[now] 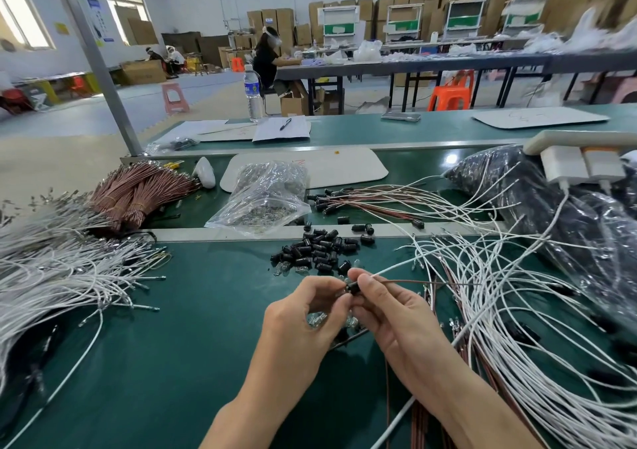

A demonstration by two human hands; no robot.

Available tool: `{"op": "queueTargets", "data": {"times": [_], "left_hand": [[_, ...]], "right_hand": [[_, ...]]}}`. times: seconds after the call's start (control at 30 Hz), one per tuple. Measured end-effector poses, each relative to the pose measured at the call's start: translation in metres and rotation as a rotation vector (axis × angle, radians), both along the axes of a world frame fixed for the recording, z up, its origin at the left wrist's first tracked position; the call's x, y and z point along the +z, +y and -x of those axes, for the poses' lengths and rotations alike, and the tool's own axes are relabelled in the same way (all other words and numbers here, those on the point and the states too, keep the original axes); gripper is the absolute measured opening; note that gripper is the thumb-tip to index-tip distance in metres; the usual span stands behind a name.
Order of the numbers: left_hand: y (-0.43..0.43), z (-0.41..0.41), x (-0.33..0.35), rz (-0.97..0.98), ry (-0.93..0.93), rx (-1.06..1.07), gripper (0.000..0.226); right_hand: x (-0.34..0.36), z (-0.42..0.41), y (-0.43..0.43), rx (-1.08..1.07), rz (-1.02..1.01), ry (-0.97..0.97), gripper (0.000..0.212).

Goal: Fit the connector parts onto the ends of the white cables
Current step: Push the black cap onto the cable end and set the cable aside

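Left hand (303, 314), right hand (393, 317) over surface (172, 345), fingers curled, both pinching black connector (352, 289) between fingertips; white cable (396, 266) leads right from right hand; connector pile (317, 252) just behind

**One connector pinched, the rest piled close by**

You hold a small black cylindrical plastic connector (352, 289) between the fingertips of your left hand (303, 314) and right hand (393, 314). A single thin white cable (396, 267) leaves your right fingertips toward the upper right. More loose black connector parts (317, 250) lie piled just beyond. Metal-tipped white cables lie in a dense left heap (51, 269) and a fanned right spread (499, 293).
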State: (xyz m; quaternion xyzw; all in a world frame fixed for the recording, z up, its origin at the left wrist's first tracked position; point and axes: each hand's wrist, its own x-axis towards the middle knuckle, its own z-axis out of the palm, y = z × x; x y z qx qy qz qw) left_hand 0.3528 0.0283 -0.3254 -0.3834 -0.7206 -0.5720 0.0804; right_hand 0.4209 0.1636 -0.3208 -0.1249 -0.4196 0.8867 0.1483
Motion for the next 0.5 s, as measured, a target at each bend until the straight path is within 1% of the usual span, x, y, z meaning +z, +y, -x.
{"op": "queueTargets", "data": {"times": [0.27, 0.4, 0.5], "left_hand": [[-0.0007, -0.0015, 0.0021, 0.003, 0.069, 0.014, 0.036], [0.0000, -0.0026, 0.0023, -0.014, 0.079, 0.019, 0.030], [0.0003, -0.0020, 0.0021, -0.019, 0.076, 0.015, 0.027]], "right_hand": [[0.0009, 0.0006, -0.0017, -0.032, 0.013, -0.006, 0.034], [0.0008, -0.0002, -0.0004, -0.036, 0.038, 0.004, 0.030], [0.0014, -0.0010, -0.0002, -0.017, 0.048, 0.006, 0.031]]}}
